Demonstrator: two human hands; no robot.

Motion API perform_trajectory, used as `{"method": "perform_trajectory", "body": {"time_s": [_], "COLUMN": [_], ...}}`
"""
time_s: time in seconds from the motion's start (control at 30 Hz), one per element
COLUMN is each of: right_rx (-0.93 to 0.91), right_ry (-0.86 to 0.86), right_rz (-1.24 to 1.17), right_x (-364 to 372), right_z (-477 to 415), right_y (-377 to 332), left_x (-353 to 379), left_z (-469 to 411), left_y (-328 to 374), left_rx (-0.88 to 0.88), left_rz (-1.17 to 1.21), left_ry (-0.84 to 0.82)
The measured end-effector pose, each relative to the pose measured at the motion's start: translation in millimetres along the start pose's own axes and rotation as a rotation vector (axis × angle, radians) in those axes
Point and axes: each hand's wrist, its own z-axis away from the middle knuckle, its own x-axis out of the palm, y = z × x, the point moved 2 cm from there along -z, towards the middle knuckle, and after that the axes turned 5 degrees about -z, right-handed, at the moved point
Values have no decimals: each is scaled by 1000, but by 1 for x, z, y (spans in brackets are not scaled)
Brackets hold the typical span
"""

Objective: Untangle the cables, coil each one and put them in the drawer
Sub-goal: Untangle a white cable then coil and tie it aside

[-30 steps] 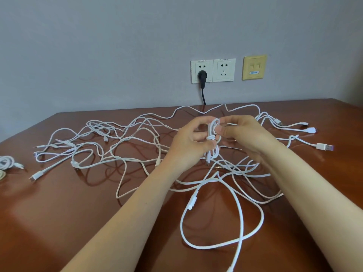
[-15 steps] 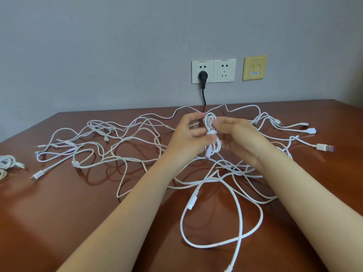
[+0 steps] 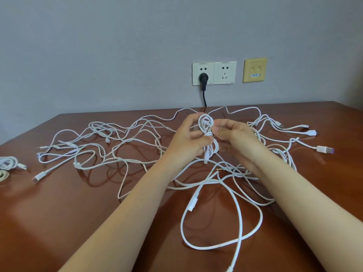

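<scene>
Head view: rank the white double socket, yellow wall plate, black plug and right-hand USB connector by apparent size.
1. white double socket
2. yellow wall plate
3. black plug and USB connector: look alike; connector lies nearer, so unranked.

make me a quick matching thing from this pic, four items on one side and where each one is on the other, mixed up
1 black plug
2 small white coil
3 yellow wall plate
4 usb plug

a held in the left hand, pinched by the right hand
b lying on the table, far right
c in a wall socket
d on the wall beside the sockets

Pairs: 1-c, 2-a, 3-d, 4-b
</scene>
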Motion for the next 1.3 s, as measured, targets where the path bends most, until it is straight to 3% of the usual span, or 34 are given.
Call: {"method": "perform_trajectory", "body": {"time_s": [0.17, 0.37, 0.6, 0.73, 0.93, 1.13, 1.3], "right_rx": [5, 144, 86, 30, -42, -77, -156], "right_ry": [-47, -221, -127, -73, -21, -27, -107], "right_rz": [-44, -86, -104, -111, -96, -29, 124], "right_x": [6, 11, 7, 8, 15, 34, 70], "right_z": [2, 5, 4, 4, 6, 7, 13], "right_y": [-2, 3, 3, 0, -2, -18, -42], "left_x": [-2, -11, -16, -21, -36, -64, -92], "left_z": [0, -4, -5, -4, 4, 15, 24], "left_y": [2, 5, -1, 0, 13, 27, 47], "left_rx": [-29, -3, 9, -59, -93, -46, -23], "left_rz": [104, 307, -23, -1, 251, 155, -27], "left_ry": [91, 155, 202, 240, 251, 294, 426]}}
